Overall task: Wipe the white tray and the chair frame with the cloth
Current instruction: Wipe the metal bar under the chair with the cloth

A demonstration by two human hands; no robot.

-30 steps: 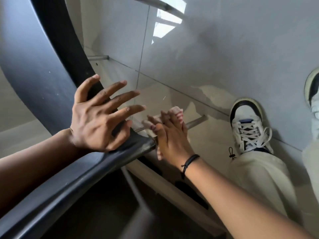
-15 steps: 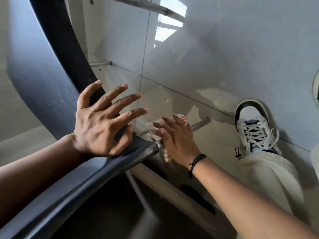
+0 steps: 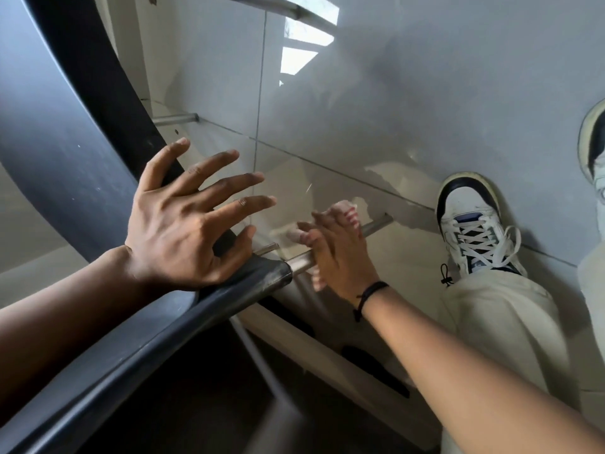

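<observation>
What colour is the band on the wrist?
Black: a thin cord band on the right wrist, seen in the head view.

The floor tiles [image 3: 425,93] are looking glossy, throwing back window light. The curved black frame [image 3: 82,152] is showing a smooth, dusty, matt finish, and the rod [image 3: 301,262] sticking out of it is shining like bare metal. The shoe [image 3: 471,224] is sporting woven cloth laces.

The cloth [image 3: 344,213] was pink and white; the chair frame [image 3: 373,227] silver with a black sleeve [image 3: 196,306]; the shoe [image 3: 471,224] at three o'clock white and navy.
</observation>
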